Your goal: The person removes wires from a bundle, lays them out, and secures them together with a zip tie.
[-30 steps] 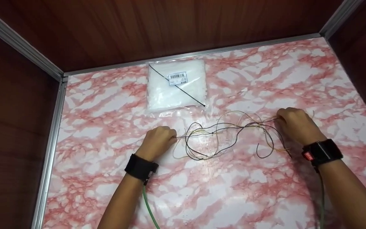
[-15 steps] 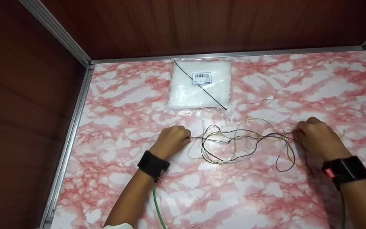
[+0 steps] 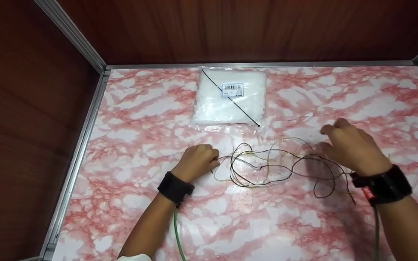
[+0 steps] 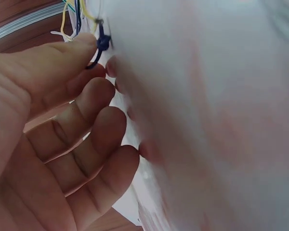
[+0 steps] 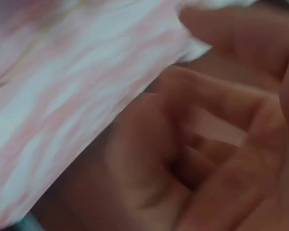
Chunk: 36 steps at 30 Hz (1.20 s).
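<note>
A loose tangle of thin dark wire (image 3: 261, 167) and yellow wire (image 3: 289, 138) lies on the table between the two hands. My left hand (image 3: 198, 161) is at the tangle's left end, pinching the dark wire between thumb and index finger. In the left wrist view a small dark blue knot (image 4: 103, 43) sticks out past the thumb tip, while the other fingers are loosely bent. Over the right end of the tangle hovers my right hand (image 3: 352, 146), thumb and index finger spread apart. The right wrist view is blurred and shows nothing between its fingers (image 5: 144, 120).
Behind the tangle lies a clear plastic bag (image 3: 212, 108) of white contents with a barcode label (image 3: 232, 90). A thin black strip (image 3: 243, 111) lies diagonally across it. Dark wood-look panels (image 3: 230, 32) with metal edging (image 3: 303, 65) border the marbled table (image 3: 140, 101).
My right hand has let go of the wire and lifted, its thumb and index finger parting. The wire's right part has slackened. My left hand keeps its pinch. The head view shifted too.
</note>
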Each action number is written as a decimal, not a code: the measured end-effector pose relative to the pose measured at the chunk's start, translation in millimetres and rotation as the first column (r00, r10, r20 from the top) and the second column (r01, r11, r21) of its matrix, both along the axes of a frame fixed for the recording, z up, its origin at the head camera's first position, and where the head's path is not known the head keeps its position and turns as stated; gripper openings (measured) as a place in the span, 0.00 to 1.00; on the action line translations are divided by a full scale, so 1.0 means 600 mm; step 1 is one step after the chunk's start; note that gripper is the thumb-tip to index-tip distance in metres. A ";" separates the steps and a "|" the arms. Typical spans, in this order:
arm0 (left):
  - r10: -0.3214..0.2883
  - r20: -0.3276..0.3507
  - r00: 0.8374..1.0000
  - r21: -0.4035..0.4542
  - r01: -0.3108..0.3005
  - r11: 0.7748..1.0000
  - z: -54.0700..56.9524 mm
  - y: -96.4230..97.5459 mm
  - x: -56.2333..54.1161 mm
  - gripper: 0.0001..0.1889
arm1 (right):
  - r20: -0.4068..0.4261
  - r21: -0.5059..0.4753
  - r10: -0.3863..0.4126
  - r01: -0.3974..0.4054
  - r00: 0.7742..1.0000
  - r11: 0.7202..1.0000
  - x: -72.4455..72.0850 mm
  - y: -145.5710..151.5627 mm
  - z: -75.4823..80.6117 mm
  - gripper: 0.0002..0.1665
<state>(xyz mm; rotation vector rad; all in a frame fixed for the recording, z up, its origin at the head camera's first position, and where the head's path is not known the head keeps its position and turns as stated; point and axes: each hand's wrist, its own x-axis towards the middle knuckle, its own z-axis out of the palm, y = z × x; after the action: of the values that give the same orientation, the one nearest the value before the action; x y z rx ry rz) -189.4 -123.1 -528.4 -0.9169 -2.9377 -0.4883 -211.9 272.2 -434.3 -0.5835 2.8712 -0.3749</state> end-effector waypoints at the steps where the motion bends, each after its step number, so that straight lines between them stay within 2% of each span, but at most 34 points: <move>1: 0.003 0.004 1.000 -0.003 -0.003 1.000 0.002 -0.001 0.000 0.10 | -0.068 -0.038 0.020 -0.023 0.997 0.999 -0.006 -0.023 0.000 0.13; 3: 0.004 0.010 1.000 -0.004 -0.004 1.000 0.004 -0.001 0.002 0.11 | -0.165 -0.104 0.061 -0.079 0.984 0.991 -0.023 -0.067 -0.007 0.02; 4: 0.001 0.013 1.000 -0.004 -0.001 1.000 0.005 -0.001 0.003 0.11 | -0.179 -0.132 0.069 -0.094 0.981 0.987 -0.033 -0.088 -0.013 0.04; 7: -0.015 0.020 1.000 0.002 0.015 1.000 0.006 -0.001 0.006 0.12 | -0.138 -0.195 0.072 -0.099 0.988 0.976 -0.059 -0.140 -0.039 0.09; 10: -0.025 0.029 0.999 0.006 0.025 1.000 0.004 -0.001 0.008 0.13 | -0.097 -0.219 0.052 -0.072 0.994 0.973 -0.076 -0.173 -0.069 0.09; 15: -0.008 0.032 0.999 0.003 0.008 1.000 0.005 -0.003 0.005 0.15 | -0.143 -0.190 0.031 -0.059 0.989 0.980 -0.096 -0.199 -0.098 0.12; 21: 0.001 0.031 1.000 -0.006 0.000 1.000 0.004 -0.008 0.003 0.15 | -0.154 -0.143 0.009 -0.031 0.988 0.989 -0.111 -0.214 -0.106 0.14; 28: -0.003 0.043 0.999 -0.003 0.003 1.000 0.003 -0.003 0.005 0.14 | -0.152 -0.129 -0.008 -0.012 0.988 0.992 -0.098 -0.203 -0.096 0.16; 32: -0.010 0.037 0.999 0.002 0.010 1.000 0.005 -0.004 0.007 0.15 | -0.175 -0.110 0.005 -0.024 0.985 0.994 -0.075 -0.187 -0.084 0.14; 36: -0.008 0.038 0.999 0.010 0.007 1.000 0.007 -0.007 0.007 0.15 | -0.201 -0.111 0.014 -0.037 0.979 0.993 -0.042 -0.160 -0.071 0.14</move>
<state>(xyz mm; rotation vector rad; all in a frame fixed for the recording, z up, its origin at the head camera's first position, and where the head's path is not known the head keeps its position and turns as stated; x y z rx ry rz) -185.3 -127.0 -524.1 -0.9285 -2.9642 -0.5264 -237.0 176.3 -477.0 -0.7157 3.0454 -0.5068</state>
